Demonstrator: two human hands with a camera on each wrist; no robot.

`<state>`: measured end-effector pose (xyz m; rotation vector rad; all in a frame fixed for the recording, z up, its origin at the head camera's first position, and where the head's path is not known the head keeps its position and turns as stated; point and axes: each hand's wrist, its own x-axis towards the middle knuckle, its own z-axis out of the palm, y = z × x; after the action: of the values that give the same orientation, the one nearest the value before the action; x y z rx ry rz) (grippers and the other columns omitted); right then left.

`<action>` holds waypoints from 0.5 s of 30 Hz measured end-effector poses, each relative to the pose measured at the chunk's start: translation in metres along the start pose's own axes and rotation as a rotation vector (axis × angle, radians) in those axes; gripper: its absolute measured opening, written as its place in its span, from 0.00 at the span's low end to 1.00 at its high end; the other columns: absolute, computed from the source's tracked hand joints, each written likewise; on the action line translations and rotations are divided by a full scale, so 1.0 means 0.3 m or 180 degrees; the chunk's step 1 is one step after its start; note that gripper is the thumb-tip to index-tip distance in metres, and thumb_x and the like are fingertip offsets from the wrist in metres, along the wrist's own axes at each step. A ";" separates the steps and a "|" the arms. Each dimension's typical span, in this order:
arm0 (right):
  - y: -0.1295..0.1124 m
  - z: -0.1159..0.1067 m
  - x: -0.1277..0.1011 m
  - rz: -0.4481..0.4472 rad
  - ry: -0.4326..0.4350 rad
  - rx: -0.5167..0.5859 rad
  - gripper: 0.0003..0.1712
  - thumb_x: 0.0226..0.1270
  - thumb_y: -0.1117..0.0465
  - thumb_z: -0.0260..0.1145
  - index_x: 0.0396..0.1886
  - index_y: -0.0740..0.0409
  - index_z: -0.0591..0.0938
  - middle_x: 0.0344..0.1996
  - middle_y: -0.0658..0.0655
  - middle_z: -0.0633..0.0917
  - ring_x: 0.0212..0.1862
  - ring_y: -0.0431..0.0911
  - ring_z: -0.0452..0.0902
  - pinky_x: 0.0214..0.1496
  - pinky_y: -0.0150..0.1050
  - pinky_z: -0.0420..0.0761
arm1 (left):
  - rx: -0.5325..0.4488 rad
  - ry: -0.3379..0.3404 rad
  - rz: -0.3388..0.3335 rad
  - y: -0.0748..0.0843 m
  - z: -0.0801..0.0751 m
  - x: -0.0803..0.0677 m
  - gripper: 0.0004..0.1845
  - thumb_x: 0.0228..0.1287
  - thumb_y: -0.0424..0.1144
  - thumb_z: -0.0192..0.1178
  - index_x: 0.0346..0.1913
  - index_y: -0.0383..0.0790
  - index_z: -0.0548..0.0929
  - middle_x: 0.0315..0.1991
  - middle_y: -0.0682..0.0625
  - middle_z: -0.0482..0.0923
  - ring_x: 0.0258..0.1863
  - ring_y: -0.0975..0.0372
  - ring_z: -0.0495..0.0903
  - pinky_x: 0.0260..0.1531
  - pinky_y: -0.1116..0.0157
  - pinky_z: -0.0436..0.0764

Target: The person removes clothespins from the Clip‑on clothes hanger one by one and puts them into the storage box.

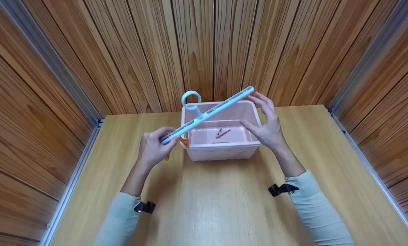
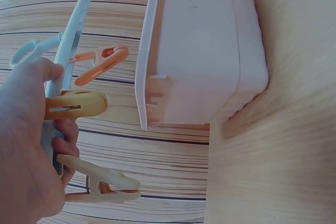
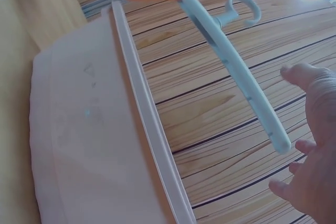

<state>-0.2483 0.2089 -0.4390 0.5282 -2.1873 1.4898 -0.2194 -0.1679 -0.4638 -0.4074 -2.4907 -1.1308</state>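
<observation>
My left hand (image 1: pixel 152 147) grips the lower left end of a light blue hanger bar (image 1: pixel 221 107) with a round hook. The bar slants up to the right above a pink basket (image 1: pixel 221 152). On its held end sit an orange clothespin (image 2: pixel 102 68), a yellow clothespin (image 2: pixel 79 104) and a beige clothespin (image 2: pixel 105 174), the latter two close around the left fingers. My right hand (image 1: pixel 269 131) is spread beside the bar's upper right end, thumb and fingers apart, with nothing in it.
Inside the basket lies a pink clothespin (image 1: pixel 223 133). The basket stands on a wooden table (image 1: pixel 210 205) near its back edge. Wood-plank walls (image 1: pixel 197 51) rise behind and on both sides, with metal rails (image 1: pixel 70 184) along the table's sides.
</observation>
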 end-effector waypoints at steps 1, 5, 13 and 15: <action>0.000 -0.004 -0.002 -0.0030 -0.0012 -0.0072 0.45 0.65 0.67 0.84 0.81 0.59 0.77 0.87 0.65 0.68 0.91 0.63 0.55 0.90 0.76 0.57 | 0.0024 -0.0002 0.0052 0.000 0.000 -0.001 0.12 0.72 0.40 0.76 0.52 0.38 0.94 0.36 0.42 0.95 0.27 0.59 0.82 0.29 0.71 0.74; 0.001 -0.018 -0.011 -0.0163 -0.0065 -0.0314 0.49 0.62 0.64 0.87 0.82 0.56 0.77 0.88 0.65 0.66 0.94 0.64 0.47 0.91 0.77 0.52 | 0.0079 -0.0040 0.0192 -0.004 0.002 -0.003 0.11 0.73 0.39 0.76 0.52 0.38 0.94 0.36 0.43 0.95 0.26 0.60 0.82 0.27 0.72 0.72; 0.007 -0.041 -0.011 -0.0566 -0.0239 -0.0651 0.52 0.57 0.57 0.90 0.81 0.54 0.77 0.89 0.67 0.63 0.92 0.70 0.46 0.87 0.84 0.50 | 0.0397 -0.0175 0.0563 0.003 0.009 -0.008 0.12 0.73 0.41 0.76 0.53 0.40 0.95 0.31 0.46 0.92 0.20 0.66 0.71 0.22 0.73 0.65; 0.008 -0.048 -0.006 -0.0610 -0.0316 -0.0699 0.53 0.56 0.56 0.90 0.82 0.54 0.76 0.89 0.66 0.63 0.91 0.70 0.47 0.87 0.83 0.50 | 0.0474 -0.0216 0.0670 0.005 0.009 -0.007 0.12 0.73 0.42 0.76 0.53 0.41 0.95 0.31 0.46 0.92 0.19 0.67 0.69 0.22 0.73 0.64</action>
<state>-0.2459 0.2234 -0.4371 0.7262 -2.2674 1.1305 -0.2176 -0.1651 -0.4654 -0.6569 -2.4988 -0.8569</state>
